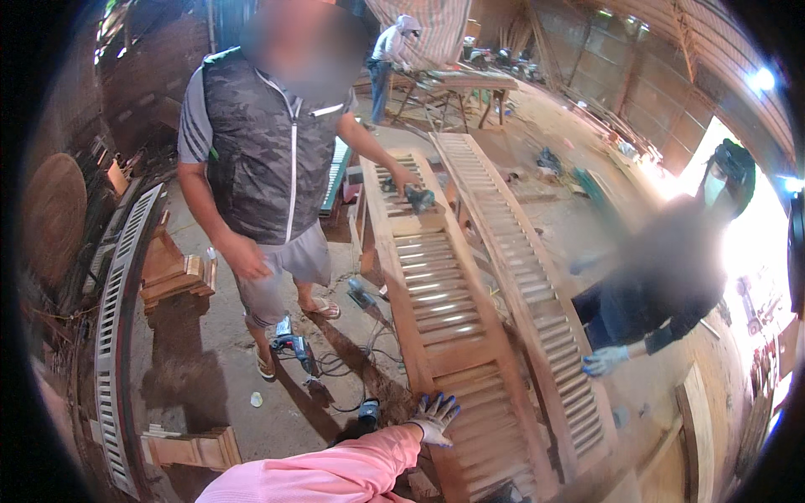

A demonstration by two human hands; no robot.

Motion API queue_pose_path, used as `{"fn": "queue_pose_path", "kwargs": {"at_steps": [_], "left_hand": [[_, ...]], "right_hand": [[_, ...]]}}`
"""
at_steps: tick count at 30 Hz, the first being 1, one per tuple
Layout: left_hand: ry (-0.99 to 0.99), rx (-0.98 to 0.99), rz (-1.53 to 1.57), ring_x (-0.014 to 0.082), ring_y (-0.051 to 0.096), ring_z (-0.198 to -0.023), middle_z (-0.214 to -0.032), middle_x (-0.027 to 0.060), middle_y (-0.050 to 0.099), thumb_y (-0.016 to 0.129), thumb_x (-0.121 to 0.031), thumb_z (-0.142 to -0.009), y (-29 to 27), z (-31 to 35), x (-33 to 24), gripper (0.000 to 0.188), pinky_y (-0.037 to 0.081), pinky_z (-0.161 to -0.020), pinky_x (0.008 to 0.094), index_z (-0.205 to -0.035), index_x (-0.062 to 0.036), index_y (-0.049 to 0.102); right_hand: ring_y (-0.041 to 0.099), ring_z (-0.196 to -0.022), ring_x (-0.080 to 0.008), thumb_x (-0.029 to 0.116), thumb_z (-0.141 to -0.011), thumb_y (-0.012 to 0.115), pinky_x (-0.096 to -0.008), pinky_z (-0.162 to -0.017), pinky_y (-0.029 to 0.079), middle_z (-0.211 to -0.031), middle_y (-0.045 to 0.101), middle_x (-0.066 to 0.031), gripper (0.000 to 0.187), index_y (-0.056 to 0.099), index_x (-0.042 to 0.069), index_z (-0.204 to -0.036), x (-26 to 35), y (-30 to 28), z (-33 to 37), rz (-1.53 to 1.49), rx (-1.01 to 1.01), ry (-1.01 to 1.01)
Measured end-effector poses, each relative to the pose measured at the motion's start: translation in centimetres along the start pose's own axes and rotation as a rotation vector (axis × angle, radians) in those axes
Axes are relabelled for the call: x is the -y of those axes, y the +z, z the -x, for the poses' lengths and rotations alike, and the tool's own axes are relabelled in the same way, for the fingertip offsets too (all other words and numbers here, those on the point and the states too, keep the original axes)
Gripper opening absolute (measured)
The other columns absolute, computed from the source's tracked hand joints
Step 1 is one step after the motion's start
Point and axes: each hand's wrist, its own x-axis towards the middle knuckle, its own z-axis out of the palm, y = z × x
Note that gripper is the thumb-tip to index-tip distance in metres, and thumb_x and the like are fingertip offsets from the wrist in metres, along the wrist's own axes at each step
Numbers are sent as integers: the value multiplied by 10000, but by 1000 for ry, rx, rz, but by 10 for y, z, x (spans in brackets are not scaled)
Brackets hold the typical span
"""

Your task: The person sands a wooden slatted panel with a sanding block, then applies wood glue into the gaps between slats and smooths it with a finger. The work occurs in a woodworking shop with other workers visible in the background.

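My left hand (434,418), in a white glove with blue fingertips, lies with fingers spread on the left rail of a wooden louvered shutter panel (459,359). It grips nothing. A pink sleeve (323,471) covers that forearm. The panel stretches away from me, its slats in sections split by cross rails. Close to my wrist, a dark-and-blue power tool (368,410) shows partly behind my sleeve. A dark object (501,493) pokes in at the lower edge over the panel; its kind is unclear. My right hand is out of sight.
Across the panel's far end, a person in a camouflage vest (277,151) rests a hand on a green power tool (419,199). At right, a gloved person (662,277) stands beside a second louvered panel (537,285). Corded tools (295,348) and wooden pieces (180,272) lie on the floor.
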Motion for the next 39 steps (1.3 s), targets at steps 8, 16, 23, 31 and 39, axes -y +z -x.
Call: {"fn": "queue_pose_path", "kwargs": {"at_steps": [8, 16, 23, 31, 39], "left_hand": [[26, -15, -28, 419, -78, -1645, -1803, 121, -48, 668, -743, -874, -10, -8, -10, 1190, -17, -1266, 704, -1731, -183, 61], [37, -38, -10, 420, -45, -1647, -1803, 124, -15, 690, -744, -851, -4, -15, -12, 1206, -3, -1267, 704, -1730, -193, 76], [70, -91, 34, 437, 20, -1644, -1798, 132, 62, 758, -712, -810, -10, -9, -15, 1221, 53, -1267, 715, -1724, -204, 129], [59, -109, 88, 425, 18, -1647, -1798, 126, 73, 770, -663, -817, -14, -2, -10, 1179, 56, -1272, 704, -1719, -204, 166], [39, -99, 56, 411, 19, -1649, -1802, 115, 45, 736, -671, -851, -26, -7, -8, 1148, 44, -1275, 703, -1722, -215, 145]], "right_hand": [[664, -860, -218, 124, -851, 751, -385, -753, 574, -1014, 696, -104, 366, 680, -80, -1146, 46, -7, -40, -74, -181, -55], [614, -653, -194, 83, -851, 739, -360, -582, 527, -825, 640, -71, 224, 656, -25, -1029, 77, 6, 9, 160, -240, 106], [584, -554, -204, 96, -898, 754, -359, -499, 482, -735, 632, -64, 120, 657, 27, -896, -12, -25, -39, -144, -34, 119], [597, -588, -208, 75, -944, 728, -349, -515, 485, -736, 624, -60, 100, 662, 55, -872, -21, -18, -64, -105, 7, 196], [601, -580, -219, 76, -935, 725, -360, -509, 491, -731, 626, -67, 83, 661, 48, -889, 40, 27, -60, -55, 65, 77]]}}
